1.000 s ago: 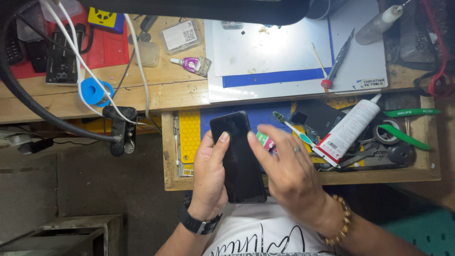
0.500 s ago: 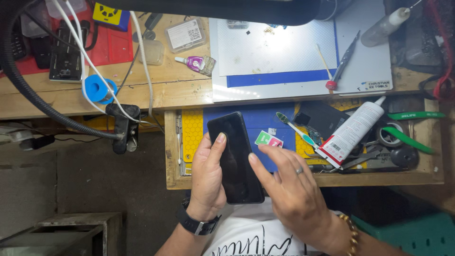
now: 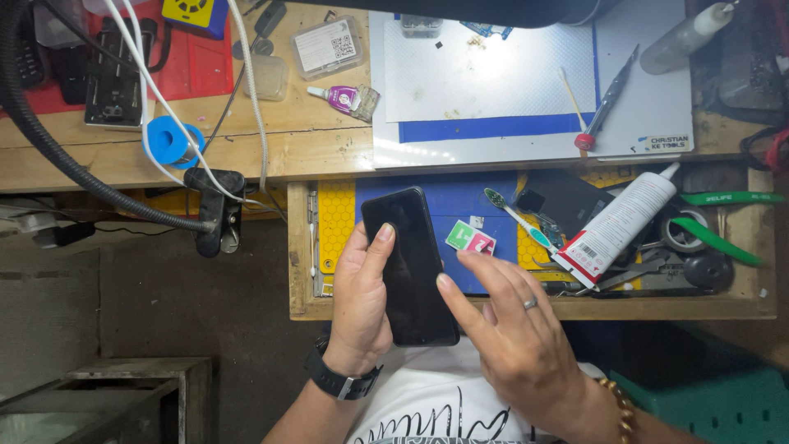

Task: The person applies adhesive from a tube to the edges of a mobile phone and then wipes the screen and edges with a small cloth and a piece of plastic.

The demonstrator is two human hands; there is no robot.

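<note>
Left hand (image 3: 362,308) grips black phone (image 3: 408,265) over open drawer (image 3: 526,308), screen dark, intact. Right hand (image 3: 514,341) open, forefinger at phone's right edge. Nothing opened yet, it seems.

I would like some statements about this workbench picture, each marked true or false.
1. The left hand holds a black phone. True.
2. The phone's screen is lit and shows a picture. False: it is dark.
3. The right hand wears a ring. True.
4. A toothbrush lies in the open drawer. True.
5. The white tube lies on the white mat on the bench. False: it lies in the drawer, right of the phone.
6. The left wrist is bare. False: it wears a black watch.
</note>
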